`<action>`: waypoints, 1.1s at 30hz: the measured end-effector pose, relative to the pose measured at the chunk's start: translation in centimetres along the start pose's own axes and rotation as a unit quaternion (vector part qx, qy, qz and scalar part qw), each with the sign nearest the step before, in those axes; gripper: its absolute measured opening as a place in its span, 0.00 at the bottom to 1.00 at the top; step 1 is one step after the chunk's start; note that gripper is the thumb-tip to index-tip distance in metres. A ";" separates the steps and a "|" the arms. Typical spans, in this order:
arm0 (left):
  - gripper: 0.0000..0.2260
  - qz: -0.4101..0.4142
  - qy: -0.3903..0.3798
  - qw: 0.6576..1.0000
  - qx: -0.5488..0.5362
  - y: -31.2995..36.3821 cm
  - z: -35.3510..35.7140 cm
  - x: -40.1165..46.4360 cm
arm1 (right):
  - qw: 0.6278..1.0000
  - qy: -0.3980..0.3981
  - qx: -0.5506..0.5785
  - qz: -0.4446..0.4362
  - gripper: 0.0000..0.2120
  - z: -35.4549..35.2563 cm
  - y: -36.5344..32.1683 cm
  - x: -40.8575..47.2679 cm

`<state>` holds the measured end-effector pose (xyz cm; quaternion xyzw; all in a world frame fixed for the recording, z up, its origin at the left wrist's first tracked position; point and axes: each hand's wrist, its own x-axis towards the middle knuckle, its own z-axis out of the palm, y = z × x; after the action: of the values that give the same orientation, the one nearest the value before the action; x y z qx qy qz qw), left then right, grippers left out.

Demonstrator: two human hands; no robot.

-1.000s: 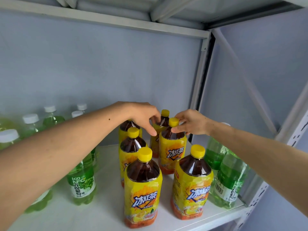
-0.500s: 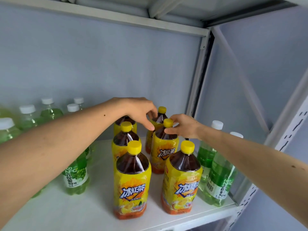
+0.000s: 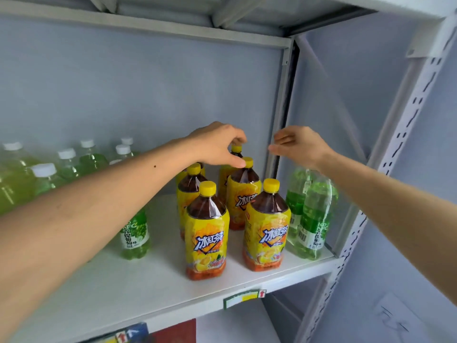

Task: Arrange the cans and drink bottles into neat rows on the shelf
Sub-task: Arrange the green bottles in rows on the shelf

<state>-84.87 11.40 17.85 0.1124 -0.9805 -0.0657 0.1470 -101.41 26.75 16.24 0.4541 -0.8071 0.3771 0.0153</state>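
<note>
Tea bottles (image 3: 206, 233) stand in two files mid-shelf (image 3: 148, 288); full, so we judge them heavy, film labels slick, walls soft. Best hold is the stiff neck under the cap. Our left hand (image 3: 217, 144) pinches the rear bottle's cap (image 3: 237, 147). Right hand (image 3: 300, 146) hangs open, touching nothing. Green bottles (image 3: 310, 214) flank both sides.

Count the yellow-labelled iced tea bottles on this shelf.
6, in two columns. Left: front bottle, second bottle, back one mostly hidden. Right: front, middle, rear under the left hand. More may be hidden.
</note>
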 end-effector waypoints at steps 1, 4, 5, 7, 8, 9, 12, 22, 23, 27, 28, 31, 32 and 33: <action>0.28 0.008 0.017 1.000 -0.019 0.7 0.0 -0.4 | 1.000 0.019 0.007 0.005 0.21 -0.5 -0.1 -0.8; 0.29 0.037 0.040 0.997 -0.046 3.2 0.7 -2.0 | 0.998 0.063 0.017 0.022 0.20 -1.8 -0.1 -4.2; 0.28 0.043 0.043 0.997 -0.054 4.1 1.0 -2.3 | 0.997 0.075 0.016 0.029 0.20 -2.1 0.1 -5.2; 0.27 0.052 0.051 0.994 -0.086 6.0 2.0 -3.2 | 0.995 0.090 0.006 0.042 0.21 -2.9 0.7 -7.7; 0.26 0.055 0.056 0.992 -0.101 7.0 2.5 -3.6 | 0.994 0.096 0.001 0.046 0.22 -3.1 1.0 -8.8; 0.26 0.059 0.060 0.990 -0.115 7.9 3.2 -4.1 | 0.993 0.104 -0.002 0.053 0.23 -3.3 1.4 -9.9; 0.26 0.059 0.043 0.985 -0.159 10.2 5.6 -5.2 | 0.988 0.129 -0.006 0.089 0.27 -3.3 3.2 -12.4; 0.34 -0.039 -0.093 0.960 -0.262 13.4 14.9 -5.2 | 0.975 0.028 -0.009 0.219 0.46 -1.0 9.9 -13.4; 0.35 -0.049 -0.098 0.957 -0.270 13.7 15.8 -4.9 | 0.975 0.018 -0.006 0.220 0.46 -0.7 10.3 -13.1; 0.35 -0.084 -0.102 0.951 -0.280 14.3 18.3 -4.1 | 0.981 0.018 0.012 0.194 0.36 0.3 10.9 -11.8; 0.35 -0.094 -0.098 0.948 -0.289 14.4 18.7 -3.9 | 0.982 0.022 0.019 0.185 0.33 0.4 11.0 -11.5; 0.33 -0.119 -0.087 0.933 -0.328 14.5 19.3 -3.4 | 0.984 0.024 0.055 0.168 0.27 0.7 11.1 -10.9; 0.33 -0.123 -0.085 0.930 -0.335 14.6 19.4 -3.3 | 0.984 0.021 0.064 0.163 0.26 0.8 11.1 -10.9; 0.33 -0.128 -0.085 0.928 -0.338 14.7 19.5 -3.3 | 0.985 0.019 0.071 0.155 0.24 0.8 11.2 -10.9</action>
<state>-90.68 28.24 0.84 0.1743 -0.8862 -0.4212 0.0829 -103.10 37.52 4.98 0.3162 -0.8386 0.4394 -0.0604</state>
